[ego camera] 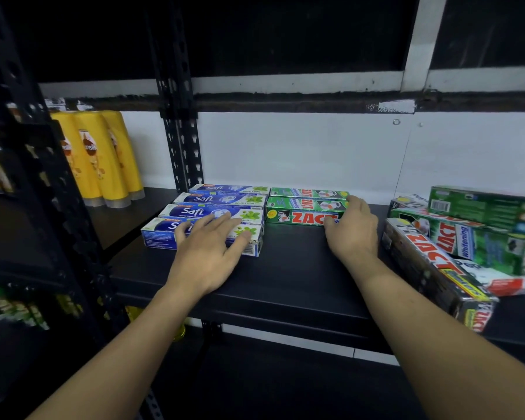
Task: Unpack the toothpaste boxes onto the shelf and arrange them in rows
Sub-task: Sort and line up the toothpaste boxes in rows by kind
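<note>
Left hand (208,253) is just lying flat on top of the front Safi box (158,234), fingers straight and spread, not gripping anything. Right hand (350,231) is curled round the right end of the front Zact box (297,218), thumb on the front face and fingers over the top, so that one's a proper hold.

Both boxes are on the black shelf (285,277), roughly mid-depth. Safi side: four blue boxes lie lengthwise, one behind the other, packed tight and running back toward the white wall (300,150). The rearmost one sits just beside the black upright (182,147). My palm hangs off the front one, over bare shelf.

Zact side starts right next to the Safi row, on its right. I can make out two green boxes there, front one touching the one behind it. Can't tell if there's a gap between the two brands, looks close to none.

Over on the far right there's a loose pile (473,241) of more toothpaste boxes, mostly green Zact, lying at all angles on top of each other. A dark box (431,268) at the near side of the pile lies skewed, with its end poking past the shelf's front edge.

Yellow shampoo bottles (97,159) stand in the next bay to the left, past the upright.
</note>
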Tool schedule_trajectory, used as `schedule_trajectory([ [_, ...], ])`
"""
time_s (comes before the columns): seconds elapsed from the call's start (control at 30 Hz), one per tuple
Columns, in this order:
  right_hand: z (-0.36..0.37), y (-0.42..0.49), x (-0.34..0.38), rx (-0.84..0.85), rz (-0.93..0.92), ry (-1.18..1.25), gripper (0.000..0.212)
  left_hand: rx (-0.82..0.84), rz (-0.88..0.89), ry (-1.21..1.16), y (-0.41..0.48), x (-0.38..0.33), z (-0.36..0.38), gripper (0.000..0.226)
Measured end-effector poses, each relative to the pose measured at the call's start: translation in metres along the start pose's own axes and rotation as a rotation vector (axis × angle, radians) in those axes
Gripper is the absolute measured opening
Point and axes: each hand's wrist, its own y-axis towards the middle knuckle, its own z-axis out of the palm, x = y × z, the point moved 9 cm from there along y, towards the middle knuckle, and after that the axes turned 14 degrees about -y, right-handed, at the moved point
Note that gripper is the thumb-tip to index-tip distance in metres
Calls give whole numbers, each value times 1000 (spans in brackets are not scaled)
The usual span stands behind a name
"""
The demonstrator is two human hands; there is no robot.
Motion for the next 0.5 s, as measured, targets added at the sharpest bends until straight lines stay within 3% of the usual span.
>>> schedule_trajectory([
  [0.13,-17,-19,19,-96,-147,3,48,3,-13,-5,1,0,0,51],
  [0.27,-35,-37,46,-84,-318,-23,42,7,-10,3,0,-2,0,49],
  [0.37,-61,-33,50,-23,-340,-54,38,2,18,20,-3,-7,-3,57],
  [0.5,-110,-19,25,26,-329,-169,32,-76,195,110,-10,-29,-15,55],
])
